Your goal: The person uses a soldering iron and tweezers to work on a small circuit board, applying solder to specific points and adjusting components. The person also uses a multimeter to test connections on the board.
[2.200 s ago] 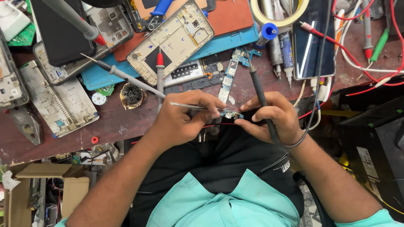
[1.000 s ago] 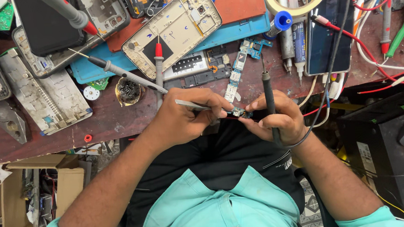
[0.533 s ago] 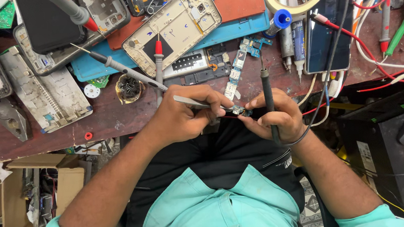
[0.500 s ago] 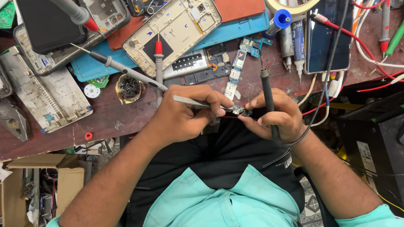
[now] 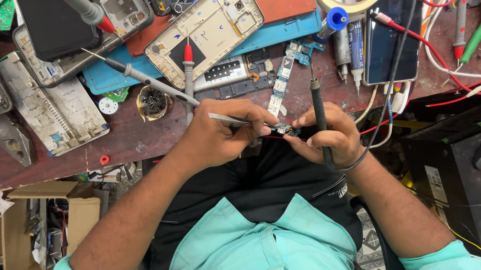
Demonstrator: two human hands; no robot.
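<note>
Two hands meet at the near edge of the workbench (image 5: 139,142), over the person's lap; between them sits a small circuit board (image 5: 285,129), and everything else is placed relative to it. From the board's left, the left hand (image 5: 218,134) is closed on a pair of tweezers (image 5: 234,118), whose tips reach the board, seemingly to pin a tiny part steady. On the board's right, the right hand (image 5: 331,140) pinches the board's edge with its fingertips and at the same time wraps a soldering iron (image 5: 318,110) in the palm, tip pointing away toward the bench; parked like that, the iron stays ready without touching the work. Just beyond the board lies a long blue board strip (image 5: 281,78); farther beyond, a pale phone frame (image 5: 205,33) rests on a blue mat (image 5: 295,29); beyond and to the left, a tin of dark flux or wire wool (image 5: 152,101) stands within easy reach; beyond and right, a dark phone (image 5: 386,34) lies among red cables (image 5: 442,30).
</note>
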